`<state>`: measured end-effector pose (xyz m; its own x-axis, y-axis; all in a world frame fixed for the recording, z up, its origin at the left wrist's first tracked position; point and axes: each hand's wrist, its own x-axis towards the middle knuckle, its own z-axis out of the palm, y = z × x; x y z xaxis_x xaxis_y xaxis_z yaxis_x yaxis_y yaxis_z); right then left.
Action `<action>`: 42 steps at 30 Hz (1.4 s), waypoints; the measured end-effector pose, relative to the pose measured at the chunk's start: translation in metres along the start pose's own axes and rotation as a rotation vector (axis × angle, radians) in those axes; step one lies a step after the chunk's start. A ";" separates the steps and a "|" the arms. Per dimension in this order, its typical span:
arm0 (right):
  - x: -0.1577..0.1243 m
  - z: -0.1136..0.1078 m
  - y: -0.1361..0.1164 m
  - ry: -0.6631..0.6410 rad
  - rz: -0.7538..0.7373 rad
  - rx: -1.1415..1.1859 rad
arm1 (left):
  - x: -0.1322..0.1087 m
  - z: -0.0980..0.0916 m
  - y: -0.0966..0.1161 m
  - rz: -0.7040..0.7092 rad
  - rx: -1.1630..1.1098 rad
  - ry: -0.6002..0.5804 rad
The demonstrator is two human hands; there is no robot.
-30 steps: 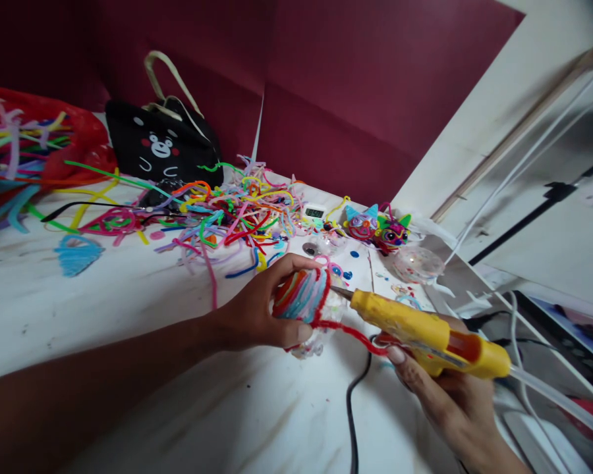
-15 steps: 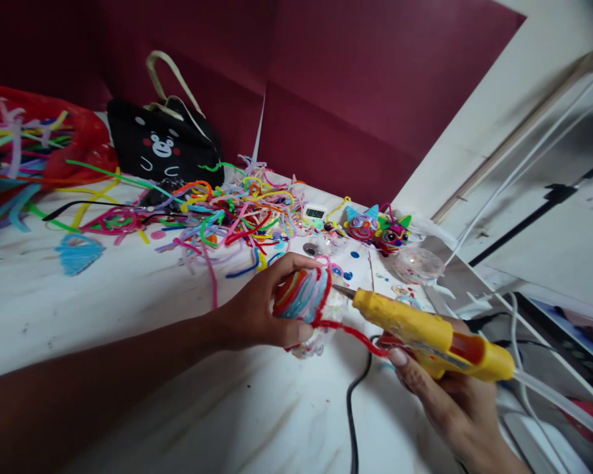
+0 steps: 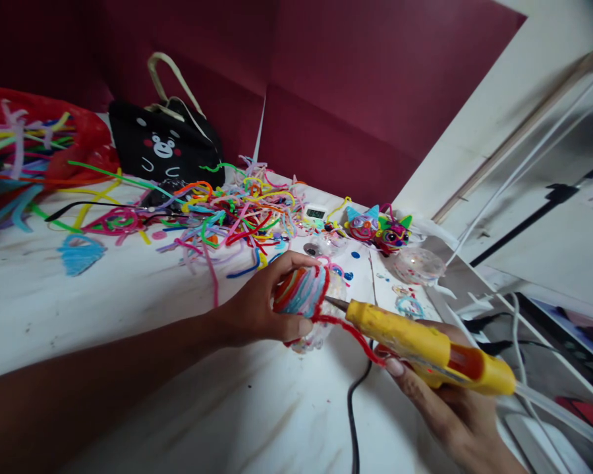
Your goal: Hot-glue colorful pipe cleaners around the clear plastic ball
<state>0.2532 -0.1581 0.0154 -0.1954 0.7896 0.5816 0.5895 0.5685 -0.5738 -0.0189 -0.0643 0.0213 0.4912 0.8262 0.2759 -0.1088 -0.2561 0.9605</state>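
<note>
My left hand [image 3: 267, 309] is closed round a clear ball [image 3: 333, 293] partly covered with stripes of orange, blue, lilac and red pipe cleaner. A red pipe cleaner [image 3: 358, 336] runs along the edge of the stripes, and its loose length stretches to my right thumb. In my right hand [image 3: 454, 401] is a yellow hot glue gun [image 3: 405, 332], with a clear glue stick [image 3: 556, 408] out of its back end. The metal nozzle points left at the ball, close by the red edge; whether it touches cannot be made out.
Loose pipe cleaners [image 3: 247, 210] lie heaped behind the ball, beside a black bag [image 3: 163, 145] and a red bundle bag [image 3: 86, 148]. Two decorated balls with ears [image 3: 363, 227], a small digital timer [image 3: 316, 212] and a clear plastic half-shell [image 3: 418, 265] stand farther right. A black cord [image 3: 353, 408] crosses the table.
The glue gun's nozzle has shifted slightly left and down along the red edge of the ball. The red pipe cleaner's held end has dropped a little. My left hand stays nearly still.
</note>
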 end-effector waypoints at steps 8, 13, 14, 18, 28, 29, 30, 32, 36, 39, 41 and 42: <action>0.004 -0.004 -0.003 -0.067 -0.048 -0.090 | 0.001 -0.002 -0.003 0.018 0.001 0.001; 0.002 -0.004 -0.003 -0.083 -0.038 -0.125 | 0.001 -0.002 -0.002 0.005 -0.008 -0.003; 0.002 -0.004 -0.002 -0.073 -0.034 -0.116 | 0.001 -0.002 -0.002 0.002 -0.006 -0.005; 0.002 0.000 -0.001 0.024 -0.008 -0.036 | 0.001 -0.001 -0.002 0.004 0.009 -0.004; 0.002 0.006 0.004 0.159 0.152 0.074 | -0.002 0.001 -0.002 0.040 0.050 -0.027; 0.001 0.007 0.005 0.167 0.162 0.071 | -0.002 0.000 -0.002 0.050 0.051 -0.030; 0.001 0.006 0.005 0.161 0.157 0.059 | -0.002 0.000 -0.002 0.055 0.049 -0.030; 0.002 0.004 0.005 0.113 0.120 0.029 | -0.002 0.000 -0.003 0.051 0.039 -0.028; 0.005 0.000 0.001 0.026 0.005 -0.030 | -0.001 0.000 -0.001 0.016 0.014 -0.012; 0.005 -0.002 -0.003 0.010 -0.013 -0.053 | -0.001 0.000 0.001 -0.006 0.006 -0.005; 0.004 -0.003 -0.004 -0.006 0.001 -0.047 | 0.000 0.000 0.001 -0.017 0.017 -0.003; 0.004 -0.004 -0.004 -0.011 0.010 -0.044 | 0.000 0.000 0.001 -0.020 0.023 -0.001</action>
<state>0.2532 -0.1584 0.0218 -0.1980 0.7980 0.5692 0.6251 0.5501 -0.5538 -0.0188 -0.0645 0.0225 0.4936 0.8309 0.2569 -0.0793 -0.2512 0.9647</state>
